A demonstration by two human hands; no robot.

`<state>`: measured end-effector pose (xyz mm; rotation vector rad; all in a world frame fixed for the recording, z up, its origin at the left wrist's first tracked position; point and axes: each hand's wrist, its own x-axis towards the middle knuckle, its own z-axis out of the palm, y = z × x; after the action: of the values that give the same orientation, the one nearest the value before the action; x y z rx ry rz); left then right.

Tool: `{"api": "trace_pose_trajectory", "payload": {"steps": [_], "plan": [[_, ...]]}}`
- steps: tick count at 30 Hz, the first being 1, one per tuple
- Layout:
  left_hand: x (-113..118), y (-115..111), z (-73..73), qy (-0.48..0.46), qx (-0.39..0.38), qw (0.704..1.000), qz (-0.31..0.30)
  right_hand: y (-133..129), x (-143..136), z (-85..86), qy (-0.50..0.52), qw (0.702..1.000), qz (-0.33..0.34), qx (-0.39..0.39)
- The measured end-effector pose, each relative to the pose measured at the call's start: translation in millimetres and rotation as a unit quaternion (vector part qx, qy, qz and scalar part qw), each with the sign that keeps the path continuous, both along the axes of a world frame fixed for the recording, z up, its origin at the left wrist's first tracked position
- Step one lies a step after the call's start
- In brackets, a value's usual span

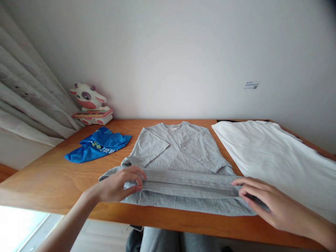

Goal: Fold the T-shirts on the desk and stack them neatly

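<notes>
A grey T-shirt (178, 154) lies on the wooden table in front of me, its collar toward the wall and both sleeves folded inward over the body. Its lower part is turned up in a band across the width, with a layer of cloth showing below. My left hand (126, 183) pinches the left end of this band between thumb and fingers. At the right end, my right hand (262, 199) grips the same band, its fingers curled around the cloth edge.
White cloth (267, 150) covers the table's right side, with something dark under its far edge. To the left lies a crumpled blue garment (99, 145). Behind it a cow-shaped toy keyboard (91, 105) stands by the wall and the curtain (31, 94). The wooden table (52, 178) ends just before my legs.
</notes>
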<state>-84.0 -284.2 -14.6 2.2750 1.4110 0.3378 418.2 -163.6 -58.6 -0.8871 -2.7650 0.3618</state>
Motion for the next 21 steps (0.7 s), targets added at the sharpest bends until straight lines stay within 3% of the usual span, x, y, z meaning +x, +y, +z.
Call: {"api": "trace_pose_trajectory", "payload": {"steps": [3,6,9,14,17,21], "plan": [[6,-6,-1.7,0.019,0.009,1.0,0.001,-6,0,1.2,-0.012,1.0,0.013,0.014],[25,-7,-9.5,0.033,0.071,0.997,-0.001,-11,-10,-5.1,0.011,0.999,0.016,0.04],[52,-6,-17.1,0.057,0.126,0.989,-0.056,-19,-27,-12.4,0.027,0.997,0.036,0.057],[81,-5,-21.8,0.073,0.116,0.984,-0.111,-33,-49,-13.8,0.011,0.995,0.079,0.058],[74,-7,-21.3,0.051,0.099,0.988,-0.11,-34,-51,-8.6,0.017,0.997,0.072,0.035],[37,-14,-18.5,0.085,0.107,0.989,-0.057,-29,-42,-5.9,0.04,0.997,0.057,0.035]]}}
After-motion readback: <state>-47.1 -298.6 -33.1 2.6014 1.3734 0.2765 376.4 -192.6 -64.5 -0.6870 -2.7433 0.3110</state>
